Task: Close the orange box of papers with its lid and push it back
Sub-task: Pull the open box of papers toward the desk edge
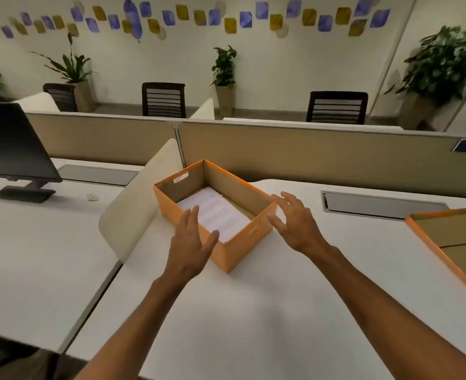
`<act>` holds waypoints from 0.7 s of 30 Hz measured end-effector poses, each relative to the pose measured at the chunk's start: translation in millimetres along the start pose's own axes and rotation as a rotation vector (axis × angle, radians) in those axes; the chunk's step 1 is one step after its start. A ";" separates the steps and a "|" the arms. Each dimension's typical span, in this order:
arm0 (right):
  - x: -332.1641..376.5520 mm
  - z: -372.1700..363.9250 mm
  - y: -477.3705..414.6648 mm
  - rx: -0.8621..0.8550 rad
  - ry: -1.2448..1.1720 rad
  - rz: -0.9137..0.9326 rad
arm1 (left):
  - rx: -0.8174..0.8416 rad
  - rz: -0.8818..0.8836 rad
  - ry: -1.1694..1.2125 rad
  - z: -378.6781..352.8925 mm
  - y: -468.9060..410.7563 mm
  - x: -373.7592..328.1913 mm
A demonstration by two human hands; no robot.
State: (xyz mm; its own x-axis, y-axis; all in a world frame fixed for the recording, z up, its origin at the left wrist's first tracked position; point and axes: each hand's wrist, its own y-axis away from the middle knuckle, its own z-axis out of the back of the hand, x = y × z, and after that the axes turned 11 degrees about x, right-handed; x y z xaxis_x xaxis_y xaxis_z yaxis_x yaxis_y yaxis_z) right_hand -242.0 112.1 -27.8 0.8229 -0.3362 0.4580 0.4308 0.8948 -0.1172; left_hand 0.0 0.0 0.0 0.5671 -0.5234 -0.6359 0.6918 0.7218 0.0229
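Note:
An orange box [242, 249] stands uncovered on the white desk, turned at an angle, with a stack of printed white papers [218, 212] lying inside. Its lid [453, 237] lies upside down at the desk's right edge, brown inside with an orange rim. My left hand [190, 242] hovers over the box's near left wall, fingers spread, holding nothing. My right hand [294, 220] is open beside the box's right wall, close to it; whether it touches is unclear.
A cream divider panel [133, 209] stands just left of the box. A black monitor [9, 146] sits on the neighbouring desk at left. A beige partition [308, 154] runs behind the box. A grey cable tray cover [382, 205] is set into the desk at right.

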 end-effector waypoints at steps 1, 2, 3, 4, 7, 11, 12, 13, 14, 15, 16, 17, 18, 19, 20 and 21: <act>0.1 -6.1 -6.3 0.005 -0.012 -0.019 | -0.005 0.022 0.045 -2.1 -7.0 7.1; 0.6 -10.7 -12.7 0.012 -0.013 -0.051 | -0.005 0.046 0.085 -3.1 -12.8 12.6; -0.6 -16.4 -18.5 0.034 -0.003 -0.083 | 0.001 0.068 0.129 -7.9 -19.0 19.9; -0.8 -20.8 -23.0 0.068 -0.005 -0.116 | 0.024 0.096 0.174 -11.3 -23.3 25.1; -7.0 -33.2 -41.2 0.125 -0.021 -0.182 | 0.046 0.192 0.307 -27.9 -38.4 40.5; -16.4 -38.7 -63.5 0.199 -0.039 -0.270 | 0.088 0.309 0.390 -42.4 -55.5 53.3; -18.7 -39.4 -68.4 0.209 -0.044 -0.281 | 0.096 0.335 0.398 -45.4 -58.9 54.5; -21.2 -39.6 -73.4 0.216 -0.046 -0.285 | 0.095 0.355 0.406 -48.4 -62.8 56.1; -23.6 -39.5 -78.8 0.222 -0.047 -0.288 | 0.097 0.372 0.413 -50.6 -66.2 57.1; -26.3 -39.3 -84.4 0.228 -0.051 -0.292 | 0.099 0.386 0.424 -52.8 -69.5 57.7; -29.8 -39.4 -90.2 0.233 -0.059 -0.294 | 0.104 0.394 0.442 -54.7 -72.2 58.1; -33.1 -39.3 -95.8 0.236 -0.070 -0.299 | 0.107 0.394 0.465 -56.9 -74.3 58.0; -35.8 -39.2 -100.9 0.240 -0.089 -0.306 | 0.114 0.389 0.489 -58.8 -75.3 57.2; -38.4 -39.4 -105.9 0.242 -0.112 -0.315 | 0.114 0.386 0.513 -60.6 -75.7 55.9; -40.8 -39.1 -110.3 0.245 -0.135 -0.325 | 0.112 0.387 0.537 -61.8 -75.7 53.7; -43.3 -39.5 -114.6 0.246 -0.156 -0.333 | 0.108 0.392 0.561 -62.7 -75.9 51.4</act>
State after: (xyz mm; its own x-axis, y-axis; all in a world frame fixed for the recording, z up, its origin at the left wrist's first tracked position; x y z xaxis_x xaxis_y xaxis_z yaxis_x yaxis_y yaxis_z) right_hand -312.3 12.6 -69.0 0.5807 -0.5864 0.5647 0.5460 0.7950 0.2641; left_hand -51.4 -53.2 -82.8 0.4875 0.1014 -0.8672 0.5398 0.7457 0.3906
